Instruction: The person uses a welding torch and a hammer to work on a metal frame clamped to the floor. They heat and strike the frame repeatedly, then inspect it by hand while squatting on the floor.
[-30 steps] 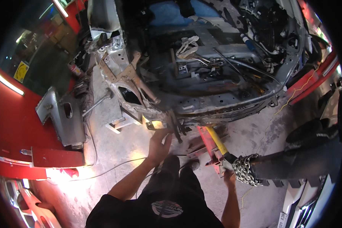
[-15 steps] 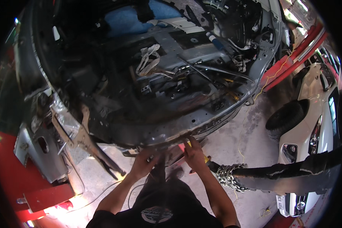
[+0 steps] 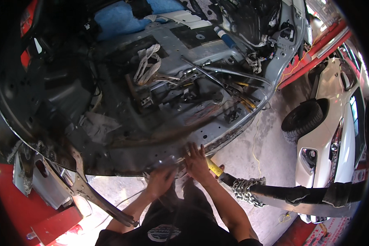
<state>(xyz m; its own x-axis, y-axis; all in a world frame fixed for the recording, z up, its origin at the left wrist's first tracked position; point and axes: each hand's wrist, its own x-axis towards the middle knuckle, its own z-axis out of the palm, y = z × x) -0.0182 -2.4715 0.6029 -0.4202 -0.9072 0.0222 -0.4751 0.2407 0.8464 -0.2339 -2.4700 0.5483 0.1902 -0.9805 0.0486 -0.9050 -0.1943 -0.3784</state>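
Note:
A bare grey car body (image 3: pixel 168 153) spreads across the view, its curved edge running close in front of me. My left hand (image 3: pixel 160 180) is at that edge, blurred, with its fingertips hard to make out. Just to its right, my right hand (image 3: pixel 197 163) rests its stretched fingers on the rim of the panel. A yellow cylindrical piece (image 3: pixel 214 167) shows beside the right palm; whether the hand touches it I cannot tell. Long-handled locking clamp pliers (image 3: pixel 82 189) hang from the panel edge to the left.
A chain (image 3: pixel 249 192) is wrapped around a dark bar (image 3: pixel 307 197) on the right. Metal rods (image 3: pixel 209 76) and a pale strap (image 3: pixel 146 61) lie on the car floor. A white vehicle (image 3: pixel 328 123) stands at right; a red frame (image 3: pixel 49 225) is lower left.
The view has shifted, so more of the car body's left side shows. My right hand's fingers have come up onto the panel rim. My left hand stays near the edge.

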